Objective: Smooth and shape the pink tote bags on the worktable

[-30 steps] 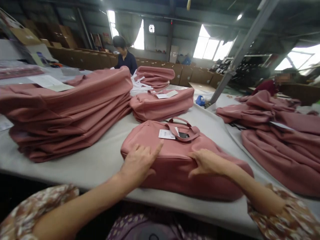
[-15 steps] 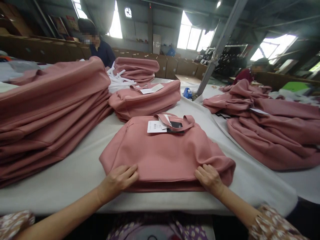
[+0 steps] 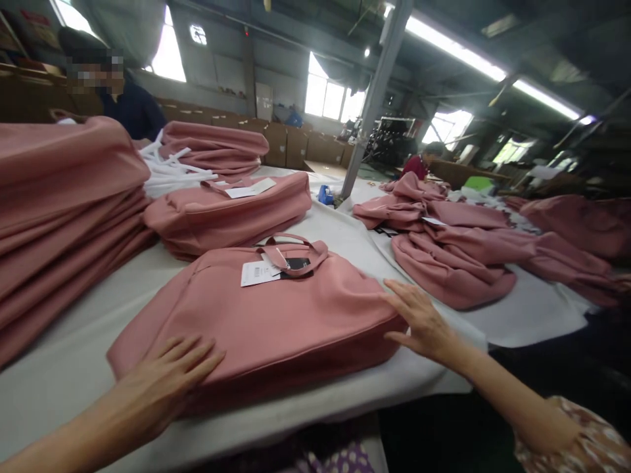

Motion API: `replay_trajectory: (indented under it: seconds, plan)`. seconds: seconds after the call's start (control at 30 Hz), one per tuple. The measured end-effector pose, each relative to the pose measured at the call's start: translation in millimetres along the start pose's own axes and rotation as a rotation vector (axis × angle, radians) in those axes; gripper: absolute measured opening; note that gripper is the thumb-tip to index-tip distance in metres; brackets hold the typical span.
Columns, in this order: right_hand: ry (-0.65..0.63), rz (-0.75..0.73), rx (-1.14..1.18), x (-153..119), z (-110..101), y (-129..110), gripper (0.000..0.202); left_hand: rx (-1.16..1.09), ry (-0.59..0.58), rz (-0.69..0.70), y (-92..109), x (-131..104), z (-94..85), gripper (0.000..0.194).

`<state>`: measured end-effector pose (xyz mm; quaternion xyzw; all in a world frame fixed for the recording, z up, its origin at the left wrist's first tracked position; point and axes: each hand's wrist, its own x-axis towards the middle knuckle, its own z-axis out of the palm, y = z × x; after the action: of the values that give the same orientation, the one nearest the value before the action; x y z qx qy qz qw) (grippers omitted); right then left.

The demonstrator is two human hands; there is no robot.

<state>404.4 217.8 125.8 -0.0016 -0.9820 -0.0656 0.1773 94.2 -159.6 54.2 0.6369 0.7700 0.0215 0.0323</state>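
A pink bag (image 3: 276, 315) lies flat on the white-covered table (image 3: 89, 328) before me, its short handles (image 3: 318, 248) at the far side. White and black paper tags (image 3: 259, 272) hang by the handles. My left hand (image 3: 170, 378) rests on the bag's near left part, fingers stretched out and lying flat. At the bag's right end is my right hand (image 3: 419, 322), its fingers apart and the tips against or right beside the fabric. Neither hand grips anything.
Folded pink bags are stacked high at the left (image 3: 64, 217). Another tagged pink bag (image 3: 231, 210) lies behind mine, near white strips (image 3: 172, 171). More pink bags (image 3: 453, 256) heap at the right by a metal post (image 3: 367, 112). Two people work farther back.
Both hands have let go of the bag's near edge and opened. My right hand has moved to its right end, my left lies flat on it. The view has turned right.
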Motion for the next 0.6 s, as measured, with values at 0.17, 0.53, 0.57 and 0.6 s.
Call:
replay_trajectory:
  seconds: [0.17, 0.53, 0.57, 0.6]
  plan:
    - [-0.252, -0.013, 0.156, 7.7, -17.3, 42.3, 0.077, -0.112, -0.085, 0.037, 74.0, 73.5, -42.2, 0.072]
    - [0.117, 0.031, 0.14, -87.8, 55.3, -31.7, 0.063, -0.069, -0.313, 0.041, 101.8, 80.8, 24.4, 0.077]
    - [0.071, 0.104, 0.255, -85.6, 49.9, -31.6, 0.058, -0.064, -0.332, 0.041, 102.8, 82.1, 25.2, 0.078]
    - [0.036, 0.219, 0.388, -79.5, 42.6, -26.6, 0.051, -0.06, -0.342, 0.046, 104.1, 83.8, 23.5, 0.08]
